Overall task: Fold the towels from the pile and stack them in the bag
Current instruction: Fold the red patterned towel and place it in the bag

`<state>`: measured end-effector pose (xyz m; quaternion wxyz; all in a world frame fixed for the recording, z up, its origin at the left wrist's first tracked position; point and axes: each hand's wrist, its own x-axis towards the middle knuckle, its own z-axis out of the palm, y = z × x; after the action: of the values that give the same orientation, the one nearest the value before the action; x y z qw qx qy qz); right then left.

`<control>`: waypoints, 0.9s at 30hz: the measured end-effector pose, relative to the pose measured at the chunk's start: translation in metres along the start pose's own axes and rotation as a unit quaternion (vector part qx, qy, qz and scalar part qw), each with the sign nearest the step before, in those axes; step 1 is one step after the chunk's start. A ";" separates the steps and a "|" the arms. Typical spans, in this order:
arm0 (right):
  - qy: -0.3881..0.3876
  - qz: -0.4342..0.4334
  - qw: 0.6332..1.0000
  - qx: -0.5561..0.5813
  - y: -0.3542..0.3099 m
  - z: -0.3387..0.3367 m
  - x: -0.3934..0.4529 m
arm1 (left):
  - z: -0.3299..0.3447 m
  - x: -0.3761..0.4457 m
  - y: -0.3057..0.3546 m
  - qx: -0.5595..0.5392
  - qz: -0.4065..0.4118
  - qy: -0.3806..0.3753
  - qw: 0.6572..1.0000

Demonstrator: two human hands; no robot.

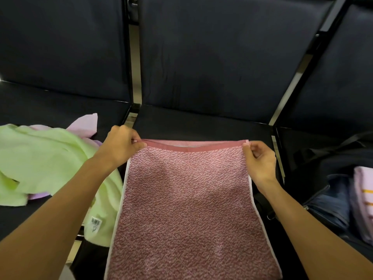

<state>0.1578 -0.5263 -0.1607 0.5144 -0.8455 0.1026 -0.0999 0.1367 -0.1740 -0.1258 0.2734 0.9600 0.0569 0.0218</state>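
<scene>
Grip: left hand (123, 143) and right hand (260, 160) each pinch a far corner of the nubbly pink terry towel (187, 209), which lies flat on the middle dark padded seat (201, 124). We lose its near end below the frame. Left seat: crumpled pale green towel (46, 158) with a barcode tag, over a lilac towel (86, 123), mostly hidden. Right: black fabric bag (323, 168), cut off, holding a folded lilac towel with orange stripes (363, 197) beside something dark blue we cannot identify.
</scene>
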 end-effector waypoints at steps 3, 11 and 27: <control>-0.010 -0.029 1.000 0.005 -0.005 -0.001 -0.001 | -0.005 0.000 0.003 -0.008 0.011 0.012 1.000; 0.034 -0.024 0.998 0.044 -0.016 -0.010 -0.001 | -0.016 -0.002 0.006 0.003 0.015 0.026 1.000; 0.042 -0.269 0.943 -0.192 -0.047 -0.069 -0.023 | -0.053 -0.036 0.033 0.072 0.160 0.118 0.977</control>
<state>0.1197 -0.5579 -0.0893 0.2912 -0.9194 -0.0897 -0.2487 0.1009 -0.1786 -0.0639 0.1877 0.9645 -0.0641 0.1744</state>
